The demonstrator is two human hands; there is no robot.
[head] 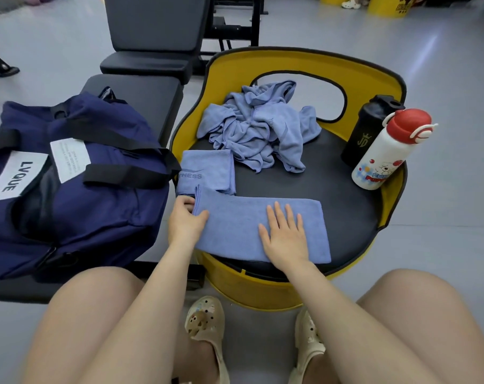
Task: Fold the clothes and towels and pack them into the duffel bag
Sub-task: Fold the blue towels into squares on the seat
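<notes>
A blue towel (pixel 235 225), folded into a long strip, lies across the front of the black seat of a yellow chair (pixel 290 184). My left hand (pixel 184 220) pinches the strip's left end between thumb and curled fingers. My right hand (pixel 285 234) presses flat on the strip with straight fingers. A smaller folded blue towel (pixel 204 170) with lettering sits just behind the strip's left end. A crumpled blue garment (pixel 257 128) is heaped at the back of the seat. The navy duffel bag (pixel 77 184) stands on a black bench (pixel 141 98) to the left.
A black shaker bottle (pixel 365 128) and a white bottle with a red cap (pixel 387 153) stand at the seat's right edge. More black bench pads (pixel 157 29) lie behind. My knees and sandalled feet are below the chair's front.
</notes>
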